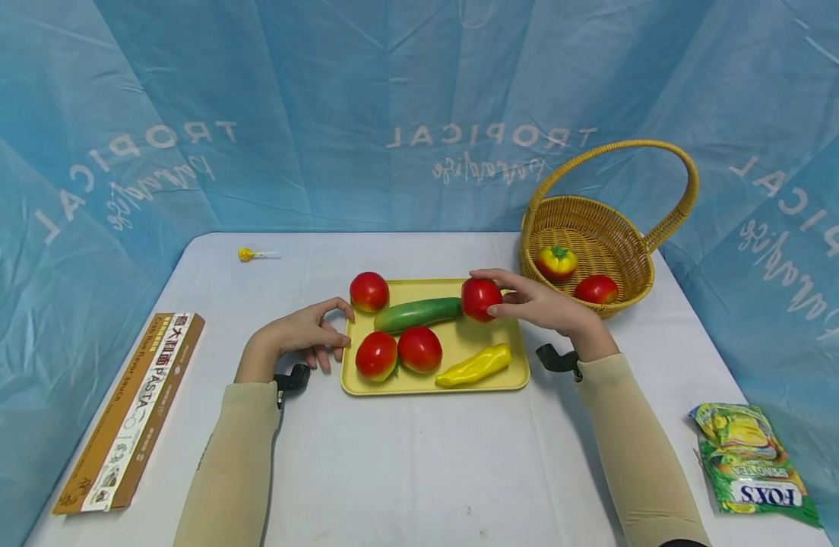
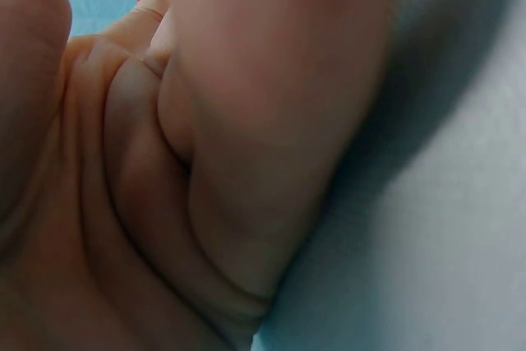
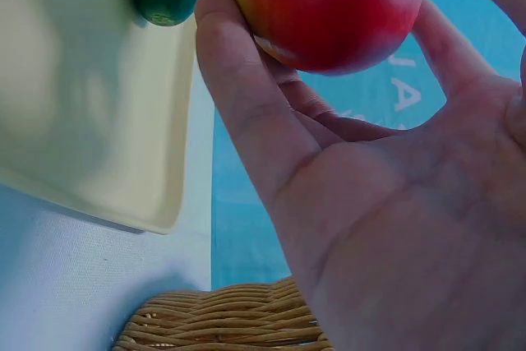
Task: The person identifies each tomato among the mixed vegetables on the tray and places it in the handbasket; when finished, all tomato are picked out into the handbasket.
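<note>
My right hand (image 1: 539, 302) holds a red toy tomato (image 1: 481, 299) between thumb and fingers, over the upper right of a yellow tray (image 1: 406, 389). In the right wrist view this tomato (image 3: 329, 10) appears raised off the tray. At the tray's left rim, my left hand (image 1: 303, 330) grips the edge with thumb and forefinger, its other fingers curled below. Inside the tray lie a green cucumber (image 1: 418, 314), a yellow pepper (image 1: 476, 365) and three more tomatoes, one (image 1: 369, 292) in the upper left corner. The left wrist view shows mostly my palm and fingers (image 2: 263, 121).
A wicker basket (image 1: 641, 285) with a tall handle stands at the back right, holding a yellow-red tomato (image 1: 556, 262) and a red one (image 1: 596, 289). A pasta box (image 1: 132, 410) lies left, a lollipop (image 1: 247, 255) back left, a green FOX'S bag (image 1: 755, 460) right.
</note>
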`<state>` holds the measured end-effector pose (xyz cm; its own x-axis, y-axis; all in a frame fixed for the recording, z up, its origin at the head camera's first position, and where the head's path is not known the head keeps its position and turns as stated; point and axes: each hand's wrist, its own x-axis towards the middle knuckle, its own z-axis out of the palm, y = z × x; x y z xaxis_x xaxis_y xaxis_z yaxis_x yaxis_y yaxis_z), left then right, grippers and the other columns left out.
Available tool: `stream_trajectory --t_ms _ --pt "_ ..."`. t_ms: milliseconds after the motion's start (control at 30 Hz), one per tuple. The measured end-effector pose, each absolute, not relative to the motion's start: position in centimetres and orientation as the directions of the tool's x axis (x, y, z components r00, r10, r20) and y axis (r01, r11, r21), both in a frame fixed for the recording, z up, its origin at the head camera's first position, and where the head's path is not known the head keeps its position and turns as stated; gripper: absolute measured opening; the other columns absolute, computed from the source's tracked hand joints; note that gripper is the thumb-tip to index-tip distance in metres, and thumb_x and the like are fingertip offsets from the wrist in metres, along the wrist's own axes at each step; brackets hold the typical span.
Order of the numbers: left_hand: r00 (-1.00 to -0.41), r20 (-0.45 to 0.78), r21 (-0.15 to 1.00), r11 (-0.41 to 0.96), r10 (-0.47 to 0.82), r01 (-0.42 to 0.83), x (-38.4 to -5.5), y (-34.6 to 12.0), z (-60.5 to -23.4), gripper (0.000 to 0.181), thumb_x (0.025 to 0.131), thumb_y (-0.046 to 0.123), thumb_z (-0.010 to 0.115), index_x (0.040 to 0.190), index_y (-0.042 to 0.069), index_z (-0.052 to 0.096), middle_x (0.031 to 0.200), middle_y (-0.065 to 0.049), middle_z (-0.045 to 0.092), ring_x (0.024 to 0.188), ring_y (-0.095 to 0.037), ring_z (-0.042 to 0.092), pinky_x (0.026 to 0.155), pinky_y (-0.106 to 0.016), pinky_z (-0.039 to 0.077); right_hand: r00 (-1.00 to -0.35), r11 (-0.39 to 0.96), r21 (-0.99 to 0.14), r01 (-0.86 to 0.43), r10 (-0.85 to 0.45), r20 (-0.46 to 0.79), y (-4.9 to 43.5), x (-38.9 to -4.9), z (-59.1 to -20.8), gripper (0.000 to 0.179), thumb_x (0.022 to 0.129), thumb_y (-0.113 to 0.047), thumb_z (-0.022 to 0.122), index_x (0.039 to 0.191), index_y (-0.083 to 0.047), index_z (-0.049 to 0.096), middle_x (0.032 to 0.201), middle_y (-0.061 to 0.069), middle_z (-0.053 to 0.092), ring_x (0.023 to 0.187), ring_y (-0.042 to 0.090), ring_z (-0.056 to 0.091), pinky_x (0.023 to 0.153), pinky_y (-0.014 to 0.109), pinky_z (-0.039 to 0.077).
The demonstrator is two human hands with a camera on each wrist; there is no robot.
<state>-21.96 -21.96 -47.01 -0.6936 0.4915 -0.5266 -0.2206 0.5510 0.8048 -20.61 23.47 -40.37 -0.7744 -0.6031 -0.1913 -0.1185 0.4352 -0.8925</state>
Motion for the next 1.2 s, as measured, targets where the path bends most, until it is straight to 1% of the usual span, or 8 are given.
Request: stream_trajectory --t_ms 133,333,467,667,767,900,1100,1200 --pt "-0.694 -0.526 0.805 0.55 0.492 -0.221 -21.9 -21.9 -47.0 0.056 0.098 0.029 0.076 0.14 0.019 0.041 0.085 -0.011 0.076 0.06 -0.025 0.076 0.056 -0.026 0.059 -0.782 0.412 -0.902 -0.131 -0.602 -0.161 23.6 -20.8 -40.4 0.055 0.107 -0.026 0.063 0.157 -0.029 0.043 0.156 0.007 0.052 0.141 0.031 0.052 0.118 0.052 0.045" --pt "-0.692 -0.528 0.805 0.55 0.491 -0.223 -21.9 -21.9 -46.9 0.055 0.099 0.029 0.075 0.14 0.019 0.041 0.085 -0.011 0.076 0.06 -0.024 0.076 0.056 -0.026 0.059 -0.81 0.381 -0.921 -0.079 -0.563 -0.164 23.3 -20.9 -40.5 0.059 0.099 -0.021 0.075 0.147 -0.024 0.04 0.151 0.01 0.056 0.128 0.033 0.062 0.111 0.042 0.052" --pt "-0.693 -0.527 0.805 0.552 0.492 -0.219 -21.9 -21.9 -46.9 0.055 0.099 0.029 0.075 0.141 0.019 0.041 0.085 -0.011 0.077 0.061 -0.025 0.076 0.056 -0.026 0.059 -0.833 0.38 -0.922 -0.071 -0.531 -0.155 23.3 -20.9 -40.6 0.059 0.098 -0.019 0.076 0.144 -0.019 0.039 0.149 0.012 0.058 0.124 0.031 0.062 0.104 0.034 0.054" --pt "-0.693 -0.524 0.807 0.549 0.495 -0.217 -21.9 -21.9 -46.9 0.055 0.099 0.029 0.075 0.14 0.019 0.041 0.084 -0.011 0.076 0.06 -0.025 0.075 0.055 -0.026 0.059 -0.855 0.426 -0.902 -0.066 -0.49 -0.169 23.7 -21.0 -40.6 0.072 0.1 -0.024 0.074 0.159 -0.024 0.031 0.152 0.014 0.054 0.133 0.03 0.057 0.115 0.044 0.048" --pt "-0.693 -0.525 0.806 0.551 0.495 -0.217 -21.9 -21.9 -46.9 0.055 0.099 0.029 0.075 0.14 0.019 0.041 0.084 -0.011 0.076 0.059 -0.024 0.075 0.055 -0.026 0.059 -0.863 0.457 -0.887 -0.056 -0.469 -0.187 23.9 -21.0 -40.5 0.073 0.1 -0.028 0.075 0.159 -0.022 0.032 0.151 0.014 0.054 0.135 0.03 0.055 0.118 0.049 0.046" --pt "-0.693 -0.527 0.803 0.557 0.493 -0.214 -21.9 -21.9 -46.9 0.056 0.098 0.029 0.076 0.14 0.019 0.041 0.084 -0.011 0.077 0.059 -0.024 0.075 0.056 -0.027 0.059 -0.872 0.483 -0.874 -0.057 -0.451 -0.192 24.2 -20.9 -40.0 0.07 0.098 -0.031 0.076 0.156 -0.019 0.037 0.15 0.013 0.055 0.135 0.03 0.054 0.117 0.048 0.046" --pt "-0.696 -0.527 0.8 0.562 0.488 -0.211 -21.9 -21.9 -46.9 0.056 0.098 0.029 0.076 0.14 0.019 0.041 0.084 -0.011 0.077 0.059 -0.024 0.075 0.056 -0.027 0.059 -0.904 0.532 -0.846 -0.041 -0.38 -0.195 25.1 -20.9 -39.4 0.071 0.096 -0.037 0.078 0.157 -0.022 0.044 0.146 0.014 0.056 0.131 0.032 0.055 0.108 0.042 0.051" --pt "-0.697 -0.526 0.801 0.561 0.488 -0.211 -21.9 -22.0 -46.9 0.055 0.098 0.029 0.075 0.14 0.018 0.041 0.084 -0.011 0.076 0.059 -0.024 0.075 0.056 -0.027 0.059 -0.912 0.51 -0.86 -0.028 -0.364 -0.187 25.8 -20.9 -39.1 0.073 0.097 -0.037 0.077 0.159 -0.024 0.041 0.154 0.012 0.051 0.14 0.031 0.051 0.114 0.046 0.048"
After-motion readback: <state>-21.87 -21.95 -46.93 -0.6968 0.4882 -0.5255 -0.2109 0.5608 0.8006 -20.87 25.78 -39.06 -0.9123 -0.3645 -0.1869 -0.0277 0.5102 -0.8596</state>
